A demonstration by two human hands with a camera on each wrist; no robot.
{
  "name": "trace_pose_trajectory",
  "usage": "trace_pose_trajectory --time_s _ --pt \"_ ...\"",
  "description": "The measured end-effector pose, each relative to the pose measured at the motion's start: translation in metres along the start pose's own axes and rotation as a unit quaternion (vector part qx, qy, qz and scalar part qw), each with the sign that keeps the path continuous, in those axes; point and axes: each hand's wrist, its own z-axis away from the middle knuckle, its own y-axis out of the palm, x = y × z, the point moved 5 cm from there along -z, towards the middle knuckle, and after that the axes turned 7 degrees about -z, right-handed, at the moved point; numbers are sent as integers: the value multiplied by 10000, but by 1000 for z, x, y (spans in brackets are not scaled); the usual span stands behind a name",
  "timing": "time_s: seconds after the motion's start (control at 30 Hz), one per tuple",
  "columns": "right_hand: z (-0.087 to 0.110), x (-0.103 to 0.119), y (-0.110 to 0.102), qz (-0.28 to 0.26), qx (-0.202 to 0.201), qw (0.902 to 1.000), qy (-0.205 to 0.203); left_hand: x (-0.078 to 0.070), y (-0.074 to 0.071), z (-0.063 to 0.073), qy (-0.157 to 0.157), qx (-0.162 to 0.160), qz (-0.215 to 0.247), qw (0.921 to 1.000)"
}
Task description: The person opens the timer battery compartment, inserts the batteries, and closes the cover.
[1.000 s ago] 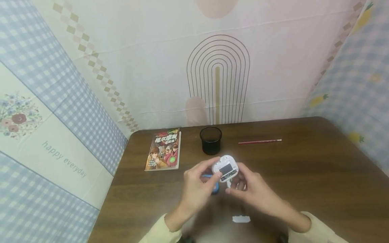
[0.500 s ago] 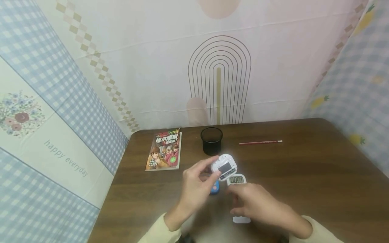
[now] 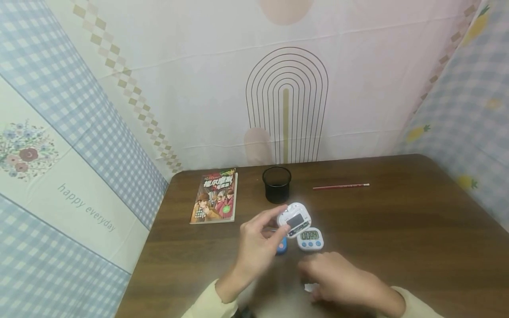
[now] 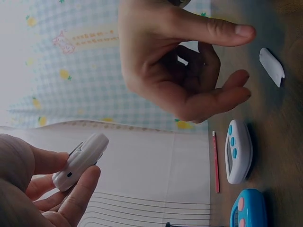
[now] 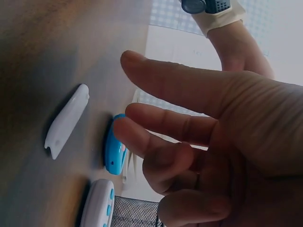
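My left hand pinches a white digital timer between thumb and fingers, its back with a dark rectangle turned up. Along the lower edge of that back lies an uncovered slot. My right hand hovers above a small white cover lying on the table. In the right wrist view its thumb and loosely bent fingers stand apart, without touching the cover. A white timer with blue buttons lies between the hands, its display lit with digits. Partly behind my left hand is a blue timer.
On the brown table, a comic-style book lies at the back left. A black mesh pen cup stands near the back edge, with a red pencil to its right. Patterned cloth hangs behind.
My right hand has let go of the white timer with blue buttons, leaving it on the table, and moved down toward the white cover. The left hand keeps its hold on the other timer.
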Motion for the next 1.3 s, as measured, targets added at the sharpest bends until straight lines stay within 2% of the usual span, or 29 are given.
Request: trace_pose_trajectory --time_s 0.4,0.67,0.97,1.3 --pt "3 -3 9 583 -41 9982 -129 0 0 1 31 9 43 10000" --pt "2 -6 15 492 62 9988 58 -1 0 1 9 18 19 10000" --pt "2 -4 17 514 -151 9986 -15 -2 1 1 30 12 -31 10000" --pt "2 -5 17 431 -125 9990 69 -2 1 1 55 14 -38 10000"
